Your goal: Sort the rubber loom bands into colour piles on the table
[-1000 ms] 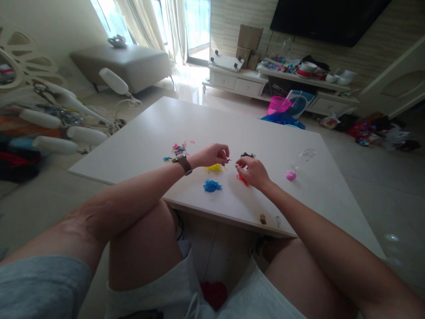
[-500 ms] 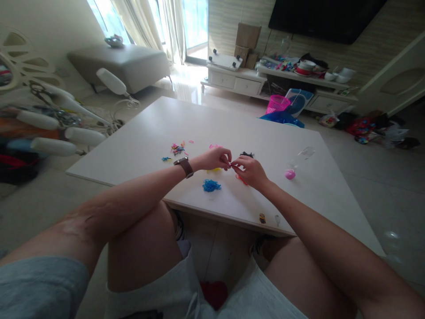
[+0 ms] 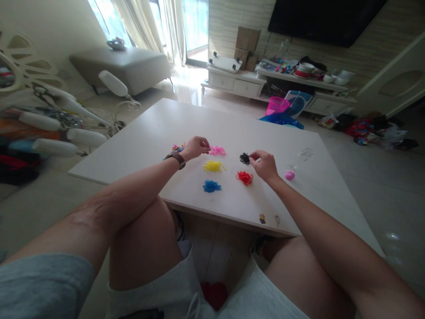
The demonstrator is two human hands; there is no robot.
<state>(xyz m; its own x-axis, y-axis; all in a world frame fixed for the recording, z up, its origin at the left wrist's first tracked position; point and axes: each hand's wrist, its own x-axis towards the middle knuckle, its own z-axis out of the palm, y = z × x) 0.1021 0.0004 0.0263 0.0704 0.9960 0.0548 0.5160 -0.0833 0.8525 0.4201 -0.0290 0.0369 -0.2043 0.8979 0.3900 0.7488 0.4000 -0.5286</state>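
My left hand (image 3: 198,145), with a brown-strapped watch (image 3: 181,160) on the wrist, has its fingers curled into a pinch at the left edge of a pile of pink rubber bands (image 3: 218,151). Anything between those fingertips is too small to make out. My right hand (image 3: 264,164) is pinched at the right side of a pile of black rubber bands (image 3: 245,158); what it grips cannot be made out. Nearer me lie piles of yellow (image 3: 213,166), red (image 3: 245,178) and blue rubber bands (image 3: 211,186). A mixed-colour pile (image 3: 178,148) is partly hidden behind my left hand.
On the white table (image 3: 139,128), a pink round object (image 3: 289,175) and a clear plastic piece (image 3: 306,153) are to the right. A small yellow figure (image 3: 262,218) and a small clear item (image 3: 277,220) lie by the front edge. Lamp arms (image 3: 86,137) stand at the left.
My hands, together over the middle of the table before, have parted. The left moved left to the pink pile, the right moved right to the black pile, uncovering the yellow and red piles.
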